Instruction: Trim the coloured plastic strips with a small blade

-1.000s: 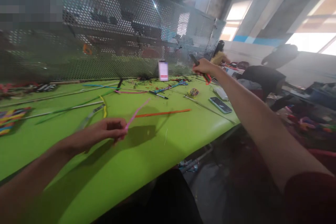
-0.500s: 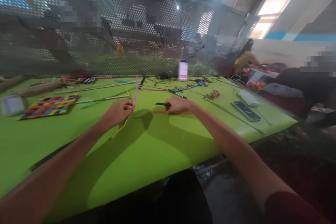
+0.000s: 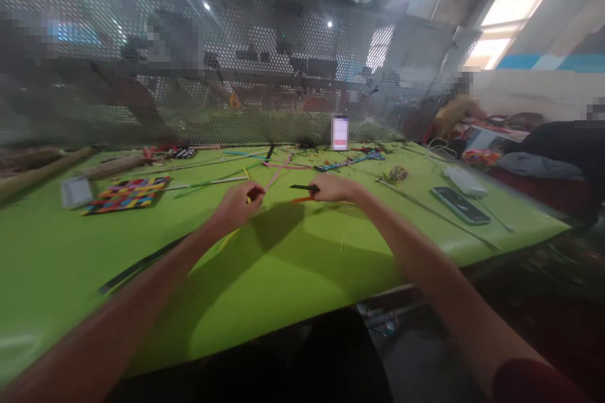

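My left hand [image 3: 242, 203] is closed in a pinch at the near end of a pink strip [image 3: 280, 172], which slants up to the right. A yellow strip [image 3: 230, 238] runs underneath this hand, partly hidden. To the right, my right hand [image 3: 334, 187] has its fingers closed round a dark strip [image 3: 300, 187] whose end sticks out leftward. An orange strip [image 3: 303, 199] lies just below those fingers; whether they touch it I cannot tell. Both hands are low over the green tabletop [image 3: 283, 264].
On the left are a colourful woven mat [image 3: 130, 194], a small white box [image 3: 77, 192] and a long black strip [image 3: 142, 262]. Green strips [image 3: 208, 184] lie beyond. At the right are a phone [image 3: 460, 204] and a thin stick [image 3: 439, 213]. A perforated screen [image 3: 265, 88] stands behind.
The view has swung left, so things sit further right. The pink strip now leans more to the right from my left hand. My right hand keeps its hold on the dark strip.
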The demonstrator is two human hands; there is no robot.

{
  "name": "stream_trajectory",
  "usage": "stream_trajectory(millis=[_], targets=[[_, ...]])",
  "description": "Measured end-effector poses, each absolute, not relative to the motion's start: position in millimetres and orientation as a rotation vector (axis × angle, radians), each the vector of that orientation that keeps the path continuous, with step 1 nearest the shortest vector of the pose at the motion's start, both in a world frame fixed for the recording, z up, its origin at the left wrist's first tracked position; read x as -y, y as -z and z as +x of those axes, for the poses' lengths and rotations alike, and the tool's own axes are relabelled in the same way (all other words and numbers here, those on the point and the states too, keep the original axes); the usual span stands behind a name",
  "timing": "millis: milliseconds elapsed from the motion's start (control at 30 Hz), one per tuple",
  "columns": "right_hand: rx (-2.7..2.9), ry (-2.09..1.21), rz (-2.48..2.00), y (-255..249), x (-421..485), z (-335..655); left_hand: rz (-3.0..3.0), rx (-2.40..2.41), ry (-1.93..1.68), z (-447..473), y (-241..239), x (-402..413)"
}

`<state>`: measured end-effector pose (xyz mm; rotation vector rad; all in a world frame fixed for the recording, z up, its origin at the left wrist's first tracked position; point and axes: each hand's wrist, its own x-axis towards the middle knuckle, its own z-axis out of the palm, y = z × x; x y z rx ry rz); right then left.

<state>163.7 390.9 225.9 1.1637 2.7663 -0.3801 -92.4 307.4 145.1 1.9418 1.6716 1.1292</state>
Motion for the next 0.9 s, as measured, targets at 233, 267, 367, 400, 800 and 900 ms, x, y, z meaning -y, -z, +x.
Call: stream_trajectory(millis=[233, 267, 367, 400, 800, 900], targets=[[-3.229, 0.323, 0.997, -341, -365, 132, 1.807, -1.117, -1.08, -70, -154, -288], [-3.282, 0.319, 0.928, -351, -362, 122, 1.757, -1.022, -1.045, -67, -156, -285], [-3.375, 0.265, 0.775, -365, -360, 93, 1.632, -0.836, -0.931, -61, -161, -277], [-3.393, 0.24, 0.759, -364, -363, 85, 1.604, -0.804, -0.899, -59, -163, -275], [-3.338, 0.848, 1.31, -336, -383, 65, 1.588, -1.175, -0.968, -67, -142, -297], [-3.318, 1.09, 1.344, -335, -381, 67, 1.562, -1.153, -1.004, -65, -141, -300]])
